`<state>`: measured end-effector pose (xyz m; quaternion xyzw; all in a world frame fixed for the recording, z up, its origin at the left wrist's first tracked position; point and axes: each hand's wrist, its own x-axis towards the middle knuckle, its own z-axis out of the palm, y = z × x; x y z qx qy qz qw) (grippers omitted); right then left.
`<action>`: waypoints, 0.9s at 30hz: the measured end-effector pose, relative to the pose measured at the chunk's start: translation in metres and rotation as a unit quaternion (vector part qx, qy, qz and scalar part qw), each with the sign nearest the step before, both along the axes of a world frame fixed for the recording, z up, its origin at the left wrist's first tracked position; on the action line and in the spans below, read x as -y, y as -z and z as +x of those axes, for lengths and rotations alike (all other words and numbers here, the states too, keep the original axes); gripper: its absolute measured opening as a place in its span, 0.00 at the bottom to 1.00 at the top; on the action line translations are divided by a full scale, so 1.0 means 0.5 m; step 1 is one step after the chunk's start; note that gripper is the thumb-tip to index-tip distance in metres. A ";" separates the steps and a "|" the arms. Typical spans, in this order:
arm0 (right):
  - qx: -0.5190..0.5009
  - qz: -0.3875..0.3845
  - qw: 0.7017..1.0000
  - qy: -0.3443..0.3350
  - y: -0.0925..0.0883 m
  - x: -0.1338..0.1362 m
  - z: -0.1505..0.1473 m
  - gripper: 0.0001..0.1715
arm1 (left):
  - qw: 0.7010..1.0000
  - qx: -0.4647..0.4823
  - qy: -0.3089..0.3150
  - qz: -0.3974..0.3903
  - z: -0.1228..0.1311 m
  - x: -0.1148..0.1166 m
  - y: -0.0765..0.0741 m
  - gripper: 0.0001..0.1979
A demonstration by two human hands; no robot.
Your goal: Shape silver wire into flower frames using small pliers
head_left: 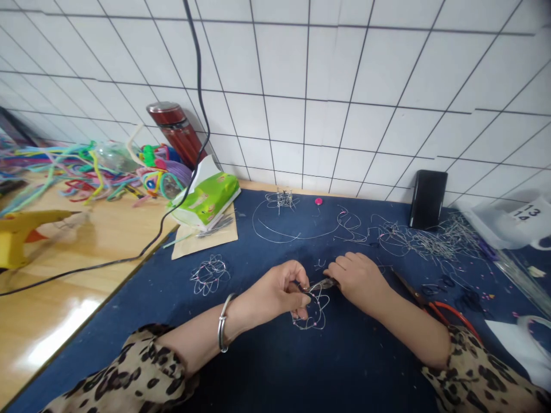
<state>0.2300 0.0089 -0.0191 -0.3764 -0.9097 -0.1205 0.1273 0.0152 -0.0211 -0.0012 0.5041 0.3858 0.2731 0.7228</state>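
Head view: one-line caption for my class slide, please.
Left fingers hold a looped, beaded wire piece while the right hand holds pliers at its edge, above a blue mat.

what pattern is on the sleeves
The sleeves have dark leopard-like spots on tan, seen in the head view.

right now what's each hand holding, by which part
Left hand: beaded wire ring, by its upper-left edge. Right hand: metal tool, by the end opposite its tip.
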 end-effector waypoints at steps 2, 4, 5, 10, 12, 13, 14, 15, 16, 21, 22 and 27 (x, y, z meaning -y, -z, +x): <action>0.012 0.012 1.000 -0.006 -0.005 0.000 0.000 0.16 | 1.000 -0.019 -0.004 -0.004 0.001 0.003 -0.001 0.12; 0.018 0.019 1.000 -0.011 -0.007 -0.001 0.001 0.15 | 1.000 -0.027 -0.009 -0.008 0.002 0.004 0.000 0.12; 0.019 0.021 1.000 -0.014 -0.007 -0.001 0.001 0.15 | 1.000 -0.028 -0.010 -0.008 0.003 0.005 0.000 0.12; 0.004 -0.012 1.000 -0.012 0.004 -0.002 -0.001 0.16 | 0.999 -0.047 -0.010 0.001 0.006 0.007 -0.007 0.11; -0.001 -0.031 0.999 -0.008 0.009 -0.001 -0.003 0.15 | 0.998 -0.062 -0.012 0.011 0.008 0.009 -0.009 0.10; -0.003 -0.037 0.999 -0.005 0.010 0.000 -0.003 0.15 | 0.997 -0.069 -0.012 0.016 0.008 0.011 -0.009 0.09; -0.006 -0.042 0.999 -0.002 0.011 0.001 -0.004 0.15 | 0.997 -0.073 -0.014 0.021 0.009 0.012 -0.008 0.09; -0.009 -0.047 0.999 0.001 0.012 0.001 -0.005 0.15 | 0.997 -0.073 -0.016 0.023 0.010 0.013 -0.007 0.09; -0.014 -0.052 0.999 0.004 0.013 0.002 -0.006 0.15 | 0.997 -0.072 -0.017 0.024 0.010 0.013 -0.006 0.09; -0.045 -0.104 0.994 0.011 0.013 0.001 -0.007 0.10 | 0.999 -0.037 -0.026 0.024 0.009 0.007 0.002 0.10; -0.050 -0.118 0.992 0.013 0.012 0.001 -0.006 0.08 | 0.999 -0.030 -0.030 0.027 0.008 0.005 0.002 0.10; -0.073 -0.187 0.979 0.026 0.008 -0.001 0.000 0.08 | 0.998 -0.009 -0.038 0.045 0.004 0.001 -0.005 0.10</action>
